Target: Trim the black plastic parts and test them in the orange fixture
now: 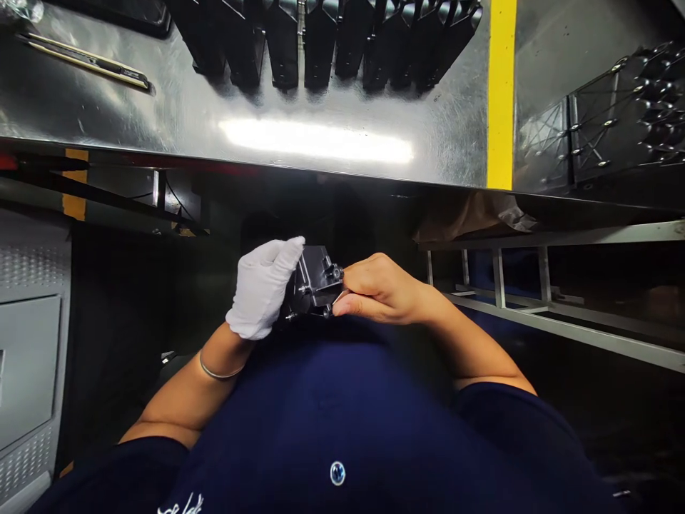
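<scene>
My left hand (pixel 265 289), in a white glove, is closed around a black molded plastic part (pixel 317 271) in front of my chest. The part has small round bosses and ribs on its right side. Bare, my right hand (pixel 382 289) is pinched at that right side, thumb below and index finger above. Between thumb and finger shows the edge of a thin, flat piece (pixel 344 295), too small to name. The fingers hide the rest of it.
On the metal bench (pixel 300 118) stands a row of black plastic parts (pixel 321 43). A slim cutter knife (pixel 90 63) lies at the left, near a black tray. Yellow tape (pixel 501 93) crosses the bench; more black parts (pixel 663 100) lie right. A metal frame (pixel 535 307) stands below.
</scene>
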Available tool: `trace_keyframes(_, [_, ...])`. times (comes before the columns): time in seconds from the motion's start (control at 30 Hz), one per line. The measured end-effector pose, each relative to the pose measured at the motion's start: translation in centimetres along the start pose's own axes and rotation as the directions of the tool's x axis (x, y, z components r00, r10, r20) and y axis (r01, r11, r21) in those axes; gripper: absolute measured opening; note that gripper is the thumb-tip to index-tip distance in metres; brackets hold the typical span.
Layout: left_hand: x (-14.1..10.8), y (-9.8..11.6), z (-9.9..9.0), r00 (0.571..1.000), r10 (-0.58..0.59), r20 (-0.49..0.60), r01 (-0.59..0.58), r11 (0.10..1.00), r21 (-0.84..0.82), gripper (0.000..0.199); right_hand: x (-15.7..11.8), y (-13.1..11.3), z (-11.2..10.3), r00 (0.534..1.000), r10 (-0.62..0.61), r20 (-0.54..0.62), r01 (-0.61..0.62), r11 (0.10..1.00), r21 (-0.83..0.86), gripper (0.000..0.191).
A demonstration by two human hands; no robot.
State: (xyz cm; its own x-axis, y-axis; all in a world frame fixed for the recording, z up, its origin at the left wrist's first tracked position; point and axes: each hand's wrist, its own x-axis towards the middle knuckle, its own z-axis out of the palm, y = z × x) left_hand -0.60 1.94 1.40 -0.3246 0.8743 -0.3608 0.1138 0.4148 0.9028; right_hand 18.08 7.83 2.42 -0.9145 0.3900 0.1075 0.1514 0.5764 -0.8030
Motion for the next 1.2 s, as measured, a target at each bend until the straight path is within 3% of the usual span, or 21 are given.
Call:
trace_keyframes(0.07, [0.3,0.2,0.0,1.000,-0.011,-0.025,0.011,1.000,-0.009,0.044,0.0,0.0,0.2,0.990,0.020,-0.141,-0.009,0.997,0.076,0.049])
trace_keyframes(0.13, [0.8,0.1,0.1,0.998,-0.056,-0.035,0.055,0.998,-0.021,0.044,0.1,0.1,0.5,0.943,0.099,-0.318,-0.079,0.994,0.078,0.046])
trace_keyframes(0.23, [1.5,-0.6,0.3,0.981,-0.191,0.009,0.192,0.980,-0.050,0.046,0.6,0.5,1.3,0.864,0.151,-0.480,-0.204,0.977,-0.059,0.039])
trace_keyframes(0.3, [1.9,-1.3,0.5,0.958,-0.278,0.074,0.284,0.954,-0.093,0.047,0.9,1.0,1.9,0.845,0.127,-0.520,-0.255,0.950,-0.182,0.036])
trace_keyframes(0.47, [2.2,-2.3,0.9,0.923,-0.345,0.172,0.378,0.899,-0.221,0.047,1.1,1.9,2.7,0.840,0.100,-0.534,-0.317,0.888,-0.332,0.037])
trace_keyframes(0.83, [1.9,-1.0,0.6,0.961,-0.259,0.102,0.263,0.964,-0.027,0.046,0.9,2.0,2.4,0.839,0.040,-0.543,-0.327,0.834,-0.444,0.036])
trace_keyframes(1.07, [1.9,-1.1,0.6,0.969,-0.223,0.110,0.232,0.970,-0.074,0.043,1.0,1.8,2.2,0.851,0.061,-0.521,-0.343,0.816,-0.466,0.038])
trace_keyframes(1.2, [1.7,-1.1,0.5,0.955,-0.279,0.104,0.286,0.957,-0.051,0.044,0.8,1.9,2.3,0.863,0.023,-0.504,-0.313,0.807,-0.500,0.036])
